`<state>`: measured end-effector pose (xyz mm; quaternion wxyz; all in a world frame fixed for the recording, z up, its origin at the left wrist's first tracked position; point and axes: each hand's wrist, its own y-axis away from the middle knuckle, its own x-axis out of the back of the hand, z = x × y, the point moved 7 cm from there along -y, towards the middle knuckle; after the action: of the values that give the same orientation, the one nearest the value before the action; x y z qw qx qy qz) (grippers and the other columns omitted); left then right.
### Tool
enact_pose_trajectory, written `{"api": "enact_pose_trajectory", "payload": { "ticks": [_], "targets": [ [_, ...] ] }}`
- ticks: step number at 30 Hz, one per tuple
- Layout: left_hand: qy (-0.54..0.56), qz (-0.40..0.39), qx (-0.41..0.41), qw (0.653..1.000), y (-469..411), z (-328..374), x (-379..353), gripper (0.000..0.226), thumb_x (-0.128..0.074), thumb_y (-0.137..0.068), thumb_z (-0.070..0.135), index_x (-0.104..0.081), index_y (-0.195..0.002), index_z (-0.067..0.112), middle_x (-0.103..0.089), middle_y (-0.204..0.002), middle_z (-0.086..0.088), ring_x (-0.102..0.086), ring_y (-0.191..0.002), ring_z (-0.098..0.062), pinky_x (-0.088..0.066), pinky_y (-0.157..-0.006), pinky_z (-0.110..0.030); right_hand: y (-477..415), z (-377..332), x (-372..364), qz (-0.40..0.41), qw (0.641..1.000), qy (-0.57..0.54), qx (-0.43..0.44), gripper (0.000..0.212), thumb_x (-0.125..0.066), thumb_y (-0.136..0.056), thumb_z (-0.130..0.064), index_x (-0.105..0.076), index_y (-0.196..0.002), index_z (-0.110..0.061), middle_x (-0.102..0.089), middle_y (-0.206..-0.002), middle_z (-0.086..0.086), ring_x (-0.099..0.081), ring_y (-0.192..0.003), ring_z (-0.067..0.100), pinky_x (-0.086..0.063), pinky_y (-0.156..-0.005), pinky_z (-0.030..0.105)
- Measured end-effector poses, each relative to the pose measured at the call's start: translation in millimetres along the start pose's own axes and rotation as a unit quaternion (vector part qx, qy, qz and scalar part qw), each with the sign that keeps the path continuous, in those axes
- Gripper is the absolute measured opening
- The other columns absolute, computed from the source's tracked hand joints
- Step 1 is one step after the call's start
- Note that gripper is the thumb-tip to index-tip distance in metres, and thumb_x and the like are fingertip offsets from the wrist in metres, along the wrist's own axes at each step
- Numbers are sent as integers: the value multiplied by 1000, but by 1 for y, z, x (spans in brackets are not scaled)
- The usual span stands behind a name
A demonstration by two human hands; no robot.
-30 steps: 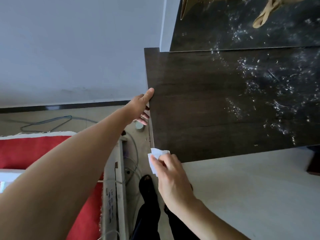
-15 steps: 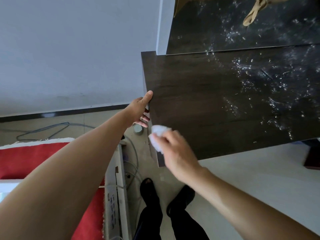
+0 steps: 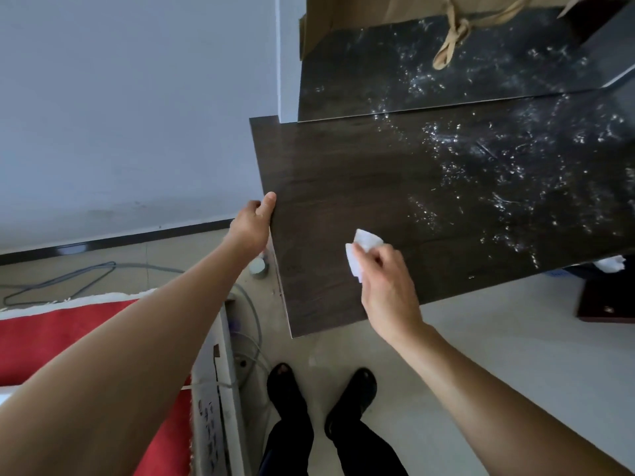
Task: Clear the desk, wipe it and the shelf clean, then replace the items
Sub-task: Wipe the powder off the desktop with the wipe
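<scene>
I've got the right hand (image 3: 386, 286) pinching a tissue (image 3: 364, 247) on the tabletop (image 3: 378, 180), left hand (image 3: 252, 225) clamped round its edge.

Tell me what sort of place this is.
Probably a home study or small office, though that's a guess: a dark wood-grain desk stands against a plain pale wall, loose cables trail across the floor, and a red rug lies to the desk's left.

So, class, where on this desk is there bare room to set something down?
Bare: the desk between the left hand, the white post and the speckles; also its near corner below the right hand and tissue. Crowded: the back, by the paper bag.
</scene>
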<state>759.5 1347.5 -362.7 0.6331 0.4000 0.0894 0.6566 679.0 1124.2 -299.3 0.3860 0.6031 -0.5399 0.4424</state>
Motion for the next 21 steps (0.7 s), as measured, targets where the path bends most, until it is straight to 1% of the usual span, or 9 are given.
{"api": "enact_pose_trajectory", "payload": {
  "ticks": [3, 5, 7, 11, 14, 16, 18, 20, 21],
  "targets": [
    [-197, 208, -145, 947, 40, 32, 1, 49, -41, -97, 35, -32, -141, 15, -35, -144, -14, -35, -130, -34, -31, -106, -46, 27, 24, 15, 4, 998, -10, -60, 64, -61, -66, 15, -58, -119, -20, -47, -89, 4, -45, -76, 21, -46, -57, 33],
    [-239, 211, -240, 917, 73, 50, -27, 49, -47, -93, 21, -35, -140, 16, -30, -148, -12, -31, -133, -32, -27, -110, -44, 53, 15, 13, -25, 999, -23, 2, 62, -62, -69, 11, -57, -121, -21, -47, -94, 2, -47, -79, 19, -44, -58, 25],
    [-256, 175, -269, 912, 98, 50, -64, 47, -51, -90, 15, -43, -137, 12, -34, -147, -14, -31, -135, -33, -26, -112, -45, 70, 27, 19, -43, 997, -55, 26, 60, -63, -72, 7, -56, -125, -21, -49, -102, 3, -53, -85, 20, -44, -61, 24],
    [-288, 174, -288, 896, 124, 43, -118, 44, -40, -90, 24, -54, -128, 6, -43, -142, -20, -32, -136, -37, -22, -115, -47, 44, 134, 65, 34, 994, -32, -97, 40, -57, -79, 3, -61, -117, -8, -50, -99, 13, -58, -83, 30, -54, -65, 40],
    [-323, 198, -275, 884, 120, 43, -133, 47, -35, -92, 29, -53, -129, 5, -40, -144, -22, -30, -138, -38, -17, -115, -45, 17, 171, 78, 69, 985, -20, -159, 21, -54, -83, 4, -61, -102, -1, -50, -96, 7, -55, -86, 26, -49, -70, 38],
    [-332, 212, -267, 880, 120, 44, -138, 48, -34, -93, 29, -51, -130, 4, -39, -146, -20, -29, -139, -36, -18, -115, -45, 26, 142, 58, 51, 989, -69, -121, 19, -54, -85, 1, -60, -101, -8, -50, -95, -6, -50, -87, 14, -46, -74, 34],
    [-327, 231, -250, 882, 120, 44, -138, 47, -33, -94, 27, -49, -132, 3, -39, -147, -18, -28, -140, -33, -18, -115, -44, 51, 95, 36, -8, 997, -76, 12, 43, -58, -77, 3, -56, -113, -19, -50, -102, -4, -49, -89, 16, -47, -72, 31],
    [-306, 262, -209, 891, 119, 44, -134, 47, -33, -95, 27, -47, -134, 3, -36, -149, -16, -26, -141, -30, -19, -116, -44, 52, 98, 36, -27, 993, -78, 88, 42, -54, -79, -2, -58, -116, -21, -51, -102, 0, -51, -85, 21, -47, -68, 31],
    [-297, 275, -188, 895, 118, 44, -132, 48, -33, -95, 27, -46, -135, 3, -35, -150, -16, -25, -142, -30, -19, -116, -44, 35, 117, 43, -17, 994, -75, 80, 37, -48, -82, -5, -61, -115, -18, -53, -100, 2, -52, -84, 24, -47, -67, 33]
  ]
}}
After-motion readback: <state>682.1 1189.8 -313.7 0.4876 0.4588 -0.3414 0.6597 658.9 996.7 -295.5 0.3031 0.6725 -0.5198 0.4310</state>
